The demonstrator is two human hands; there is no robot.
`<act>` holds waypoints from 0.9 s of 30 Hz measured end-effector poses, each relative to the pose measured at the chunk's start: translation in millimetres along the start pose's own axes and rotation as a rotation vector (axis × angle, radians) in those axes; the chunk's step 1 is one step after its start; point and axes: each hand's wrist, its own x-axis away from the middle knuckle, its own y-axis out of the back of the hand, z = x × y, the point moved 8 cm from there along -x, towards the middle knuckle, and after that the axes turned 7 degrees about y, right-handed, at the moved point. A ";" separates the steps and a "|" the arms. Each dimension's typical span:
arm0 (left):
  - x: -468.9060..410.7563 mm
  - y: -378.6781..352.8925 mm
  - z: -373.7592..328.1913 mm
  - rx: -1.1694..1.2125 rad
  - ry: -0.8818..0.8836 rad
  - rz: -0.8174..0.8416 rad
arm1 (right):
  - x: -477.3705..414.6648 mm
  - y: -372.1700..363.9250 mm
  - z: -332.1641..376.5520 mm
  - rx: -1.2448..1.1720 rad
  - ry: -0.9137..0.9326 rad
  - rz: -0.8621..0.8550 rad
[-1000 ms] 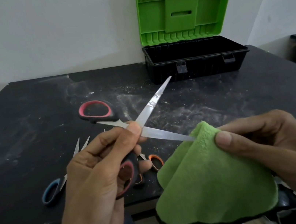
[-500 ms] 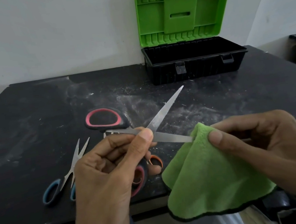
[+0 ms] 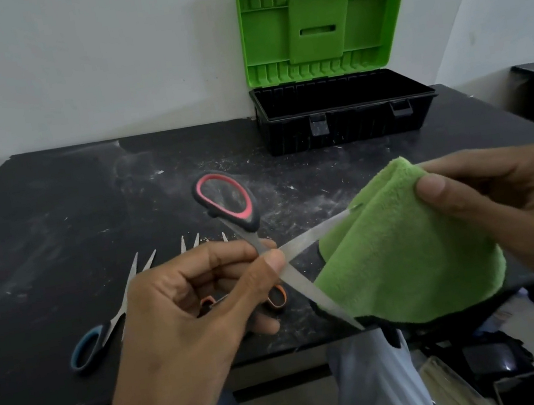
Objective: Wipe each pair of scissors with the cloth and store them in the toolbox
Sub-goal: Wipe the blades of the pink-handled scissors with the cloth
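The left hand (image 3: 184, 305) pinches the red-handled scissors (image 3: 250, 222) at the pivot, thumb on the metal, blades splayed wide. The right hand (image 3: 500, 198) grips the green cloth (image 3: 406, 261), bunched against the upper blade's tip. The lower blade lies bare across the cloth's front (point aimed at the lap), so a hasty stroke could nick fingers or snag the pile. The open toolbox (image 3: 344, 125) stands well apart at the back of the counter (image 3: 55, 234).
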 end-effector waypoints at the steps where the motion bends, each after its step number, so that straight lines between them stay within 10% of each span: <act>1: 0.3 -0.2 -2.6 -0.024 -0.013 0.005 | -1.0 -0.3 1.1 -0.004 0.014 0.015; 27: 3.2 -22.1 11.4 -0.092 0.139 0.295 | 5.4 -61.8 0.1 -0.140 -0.140 0.537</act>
